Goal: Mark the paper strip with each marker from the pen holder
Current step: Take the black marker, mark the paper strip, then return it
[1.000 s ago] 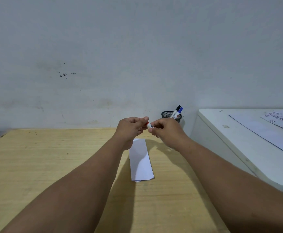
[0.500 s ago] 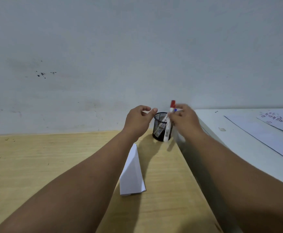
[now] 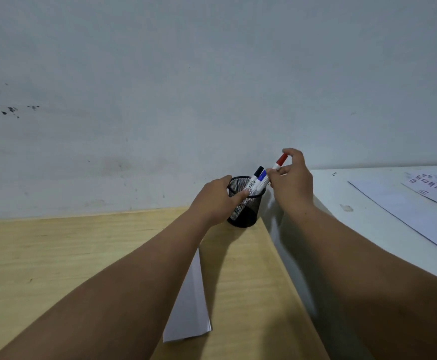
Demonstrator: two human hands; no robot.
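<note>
A black mesh pen holder (image 3: 246, 216) stands at the back right corner of the wooden table (image 3: 56, 261). A black-capped marker (image 3: 254, 178) and a blue-capped marker (image 3: 261, 180) lean in it. My left hand (image 3: 216, 201) grips the holder's left side and rim. My right hand (image 3: 291, 179) pinches a red-capped marker (image 3: 279, 161), held tilted just above the holder's right rim; its lower part is hidden by my fingers. The white folded paper strip (image 3: 191, 307) lies on the table, partly under my left forearm.
A white cabinet top (image 3: 368, 201) adjoins the table on the right, with sheets of paper (image 3: 407, 206) on it. A grey wall (image 3: 212, 87) rises directly behind the holder.
My hands left the space above the strip and went to the holder. The left hand took hold of the holder; the right hand carried the capped red marker to its rim.
</note>
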